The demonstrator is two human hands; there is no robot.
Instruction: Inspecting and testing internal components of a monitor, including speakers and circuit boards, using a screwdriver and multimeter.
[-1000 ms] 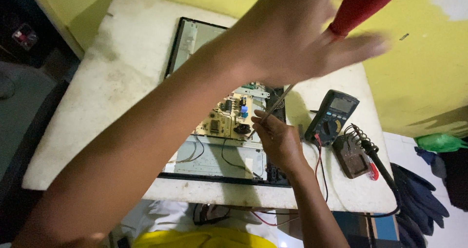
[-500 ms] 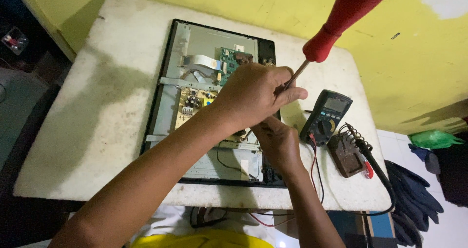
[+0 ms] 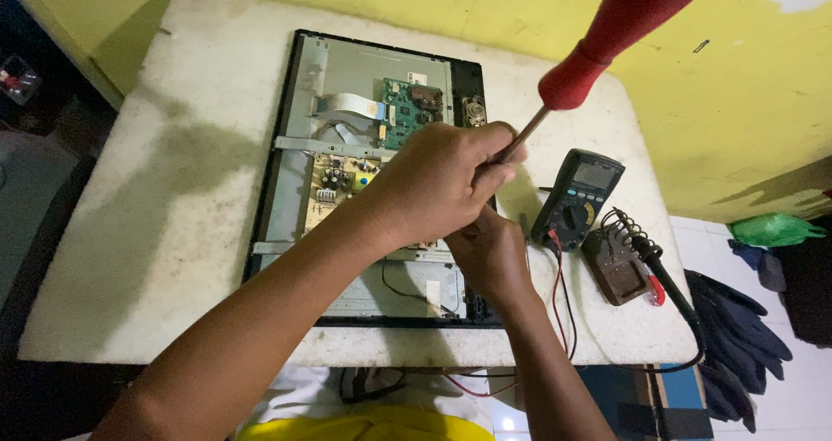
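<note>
The head view shows the left hand (image 3: 438,185) gripping the metal shaft of the long red-handled screwdriver (image 3: 607,38) over the opened flat-screen panel (image 3: 347,86) on the white bench (image 3: 173,190), while the right hand (image 3: 490,255), half hidden beneath, is closed on something I cannot identify, so the shaft is best kept upright.

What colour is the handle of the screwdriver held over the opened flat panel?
Red, seen clearly in the head view: the screwdriver handle is plain red.

Both forearms were bare, no sleeves, gloves, rings or watch on left hand (image 3: 438,185) or right hand (image 3: 490,255); yellow garment (image 3: 364,425) showed at bottom edge.
</note>
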